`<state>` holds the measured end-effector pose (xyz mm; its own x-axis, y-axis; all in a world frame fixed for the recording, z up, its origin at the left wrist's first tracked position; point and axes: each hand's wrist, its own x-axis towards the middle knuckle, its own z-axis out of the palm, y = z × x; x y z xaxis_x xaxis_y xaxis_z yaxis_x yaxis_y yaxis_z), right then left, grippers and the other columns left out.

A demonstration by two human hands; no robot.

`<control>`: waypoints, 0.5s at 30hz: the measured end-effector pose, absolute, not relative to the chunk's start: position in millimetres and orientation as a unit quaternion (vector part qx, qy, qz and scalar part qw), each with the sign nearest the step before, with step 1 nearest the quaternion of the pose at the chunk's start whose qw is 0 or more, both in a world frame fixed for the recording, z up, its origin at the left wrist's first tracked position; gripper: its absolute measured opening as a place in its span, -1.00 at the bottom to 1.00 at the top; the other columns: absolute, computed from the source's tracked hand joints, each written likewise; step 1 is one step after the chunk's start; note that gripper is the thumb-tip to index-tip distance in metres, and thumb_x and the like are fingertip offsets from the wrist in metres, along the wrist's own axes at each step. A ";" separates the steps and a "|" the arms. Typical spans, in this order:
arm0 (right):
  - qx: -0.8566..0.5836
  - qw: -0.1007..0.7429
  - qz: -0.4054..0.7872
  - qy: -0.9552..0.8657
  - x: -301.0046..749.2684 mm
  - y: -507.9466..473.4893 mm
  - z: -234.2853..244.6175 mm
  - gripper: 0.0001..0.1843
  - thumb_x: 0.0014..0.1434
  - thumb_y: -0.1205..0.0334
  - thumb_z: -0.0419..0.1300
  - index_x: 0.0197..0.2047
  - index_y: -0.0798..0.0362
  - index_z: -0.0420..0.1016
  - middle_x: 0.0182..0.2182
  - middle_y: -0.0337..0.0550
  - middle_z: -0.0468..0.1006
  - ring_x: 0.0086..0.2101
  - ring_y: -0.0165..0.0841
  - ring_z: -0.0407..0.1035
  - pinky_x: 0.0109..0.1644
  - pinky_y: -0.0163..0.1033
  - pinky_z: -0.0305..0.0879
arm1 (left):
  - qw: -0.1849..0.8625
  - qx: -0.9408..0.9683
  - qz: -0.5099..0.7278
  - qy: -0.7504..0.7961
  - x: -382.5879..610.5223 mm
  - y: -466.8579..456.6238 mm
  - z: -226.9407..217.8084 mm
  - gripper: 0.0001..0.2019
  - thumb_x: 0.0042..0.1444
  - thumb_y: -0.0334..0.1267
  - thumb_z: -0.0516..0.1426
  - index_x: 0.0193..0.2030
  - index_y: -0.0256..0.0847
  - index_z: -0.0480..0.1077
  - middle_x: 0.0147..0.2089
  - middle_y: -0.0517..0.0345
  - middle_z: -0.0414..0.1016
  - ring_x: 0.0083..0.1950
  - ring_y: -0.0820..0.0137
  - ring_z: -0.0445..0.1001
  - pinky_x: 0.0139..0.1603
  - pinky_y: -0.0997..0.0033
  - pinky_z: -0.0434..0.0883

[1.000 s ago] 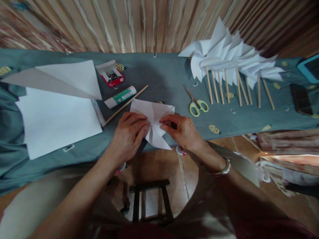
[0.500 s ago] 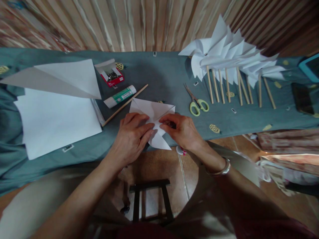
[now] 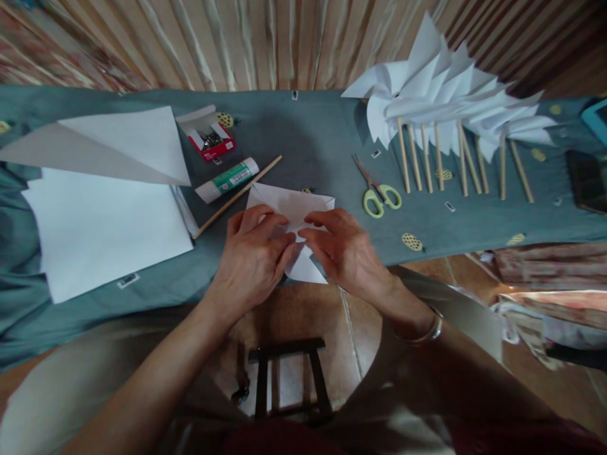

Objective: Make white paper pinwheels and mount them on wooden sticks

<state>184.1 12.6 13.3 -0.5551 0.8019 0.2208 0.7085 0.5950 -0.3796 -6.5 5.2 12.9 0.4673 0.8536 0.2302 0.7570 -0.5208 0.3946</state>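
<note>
A folded white paper pinwheel lies at the near edge of the table with the grey-green cloth. My left hand and my right hand both rest on it, fingertips meeting at its centre and pressing the folded flaps down. Most of the paper's near half is hidden under my fingers. A thin wooden stick lies just left of the paper, and a glue stick lies beside that.
White paper sheets and a folded sheet lie at the left. A small red box of pins stands behind the glue. Green-handled scissors and several finished pinwheels on sticks lie at the right. A dark stool stands below.
My right hand has turned palm down and its fingers have slid left onto the paper's centre, meeting my left fingertips. The paper's raised flaps now lie flatter.
</note>
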 end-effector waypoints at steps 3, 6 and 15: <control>-0.409 0.145 0.097 -0.896 186.7 10.5 13.4 -0.73 0.32 0.33 0.01 -0.08 0.10 0.53 0.08 0.07 0.44 0.02 -0.13 0.27 0.08 0.00 0.27 | 0.124 0.847 0.203 0.476 -5.7 5.9 14.1 -0.68 0.32 -0.14 0.00 -0.20 -0.18 0.56 -0.01 0.02 0.53 0.17 0.09 0.26 0.12 -0.02 0.15; -0.401 0.109 0.078 -0.906 187.0 9.8 15.2 -0.74 0.32 0.31 0.02 -0.04 0.08 0.49 0.10 0.05 0.40 0.02 -0.13 0.24 0.07 0.02 0.28 | 0.124 0.844 0.214 0.476 -5.8 7.6 13.5 -0.66 0.33 -0.13 -0.02 -0.25 -0.15 0.55 -0.02 0.04 0.53 0.16 0.10 0.26 0.12 -0.02 0.15; -0.400 0.138 0.082 -0.902 178.9 10.4 15.1 -0.72 0.31 0.37 -0.01 -0.08 0.14 0.52 0.08 0.10 0.44 0.03 -0.10 0.27 0.04 0.04 0.31 | 0.159 0.815 0.261 0.491 -4.7 18.9 8.4 -0.66 0.29 -0.17 0.00 -0.35 -0.20 0.56 -0.06 0.01 0.54 0.13 0.06 0.27 0.15 -0.05 0.17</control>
<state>178.9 10.4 15.1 -0.6414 0.7451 0.1828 0.6999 0.6659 -0.2585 -4.7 18.9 8.4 0.3806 0.8847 0.2693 0.7184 -0.4662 0.5163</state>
